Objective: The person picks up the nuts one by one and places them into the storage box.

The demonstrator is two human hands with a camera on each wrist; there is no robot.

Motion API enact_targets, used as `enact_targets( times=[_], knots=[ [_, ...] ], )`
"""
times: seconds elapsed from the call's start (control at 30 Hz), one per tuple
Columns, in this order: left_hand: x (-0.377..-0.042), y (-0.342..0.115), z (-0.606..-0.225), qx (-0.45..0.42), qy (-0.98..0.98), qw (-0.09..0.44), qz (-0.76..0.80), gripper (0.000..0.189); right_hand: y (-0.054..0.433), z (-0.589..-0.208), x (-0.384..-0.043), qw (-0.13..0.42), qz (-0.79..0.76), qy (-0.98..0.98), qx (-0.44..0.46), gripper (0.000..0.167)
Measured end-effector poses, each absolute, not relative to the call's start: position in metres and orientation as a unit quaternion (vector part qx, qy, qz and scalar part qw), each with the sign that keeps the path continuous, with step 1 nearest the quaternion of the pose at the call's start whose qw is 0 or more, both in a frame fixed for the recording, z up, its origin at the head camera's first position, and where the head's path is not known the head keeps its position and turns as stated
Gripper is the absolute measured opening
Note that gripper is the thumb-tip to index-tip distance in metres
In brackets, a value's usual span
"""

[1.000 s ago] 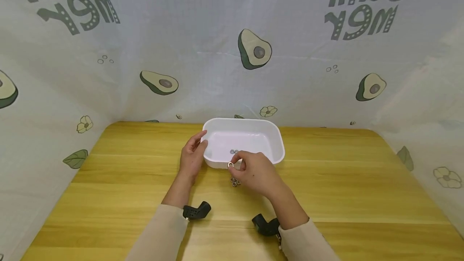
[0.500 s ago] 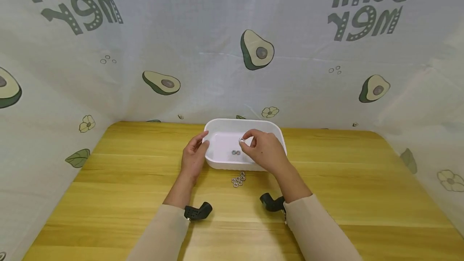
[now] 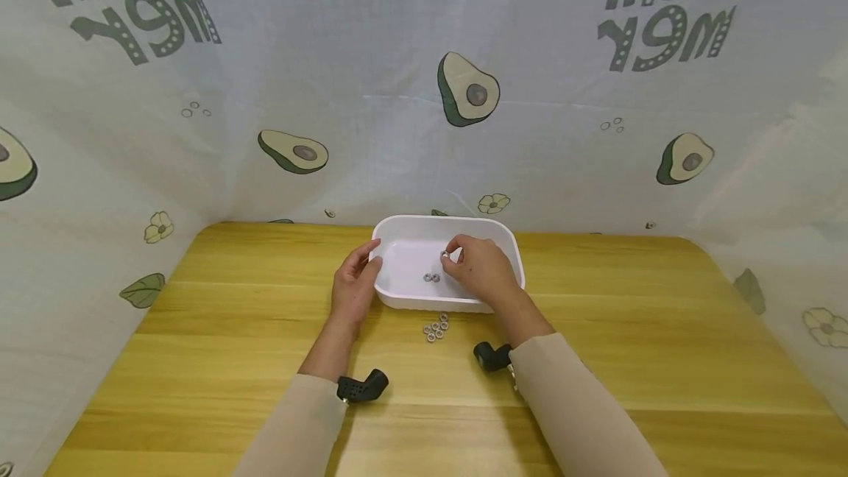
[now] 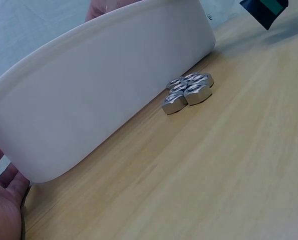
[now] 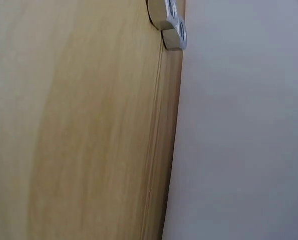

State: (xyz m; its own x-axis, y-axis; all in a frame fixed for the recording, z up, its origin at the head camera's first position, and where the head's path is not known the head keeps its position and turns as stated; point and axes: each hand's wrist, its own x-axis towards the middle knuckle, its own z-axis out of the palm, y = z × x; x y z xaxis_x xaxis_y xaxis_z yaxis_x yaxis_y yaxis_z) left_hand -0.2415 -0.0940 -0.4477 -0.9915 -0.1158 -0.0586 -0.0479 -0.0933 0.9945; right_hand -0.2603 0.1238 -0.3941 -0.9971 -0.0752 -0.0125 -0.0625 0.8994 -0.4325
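In the head view a white tray (image 3: 404, 296) stands on the wooden table. My left hand (image 3: 353, 287) rests against its left end, fingers fairly straight along the outside, as the left wrist view also shows at the hand (image 4: 4, 207). Over the inside of the tray, my right hand (image 3: 486, 271) pinches a metal hex nut (image 3: 444, 255) between thumb and index finger. Two more nuts (image 3: 431, 277) lie side by side on the tray floor. Several loose nuts (image 3: 435, 327) sit clustered on the table just before the tray's front wall; the left wrist view shows these nuts (image 4: 188, 91) close up.
A wooden table (image 3: 265, 330) extends around the tray. Behind it hangs a pale curtain (image 3: 371, 79) printed with avocados and letters. Each wrist bears a black camera, such as the left one (image 3: 363, 386).
My right hand has carried the nut from the tray's front rim back over the inside, then slightly lower. The left hand stays at the tray's left end.
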Motion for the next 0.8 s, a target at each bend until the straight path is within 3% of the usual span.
enact_targets(
  times=[0.8],
  knots=[
    [-0.2425,-0.0967,-0.4504,0.06,-0.679,0.02,-0.732,0.036,0.1206,-0.3959,-0.2601,0.017,-0.217,0.976,-0.029,0.026]
  ],
)
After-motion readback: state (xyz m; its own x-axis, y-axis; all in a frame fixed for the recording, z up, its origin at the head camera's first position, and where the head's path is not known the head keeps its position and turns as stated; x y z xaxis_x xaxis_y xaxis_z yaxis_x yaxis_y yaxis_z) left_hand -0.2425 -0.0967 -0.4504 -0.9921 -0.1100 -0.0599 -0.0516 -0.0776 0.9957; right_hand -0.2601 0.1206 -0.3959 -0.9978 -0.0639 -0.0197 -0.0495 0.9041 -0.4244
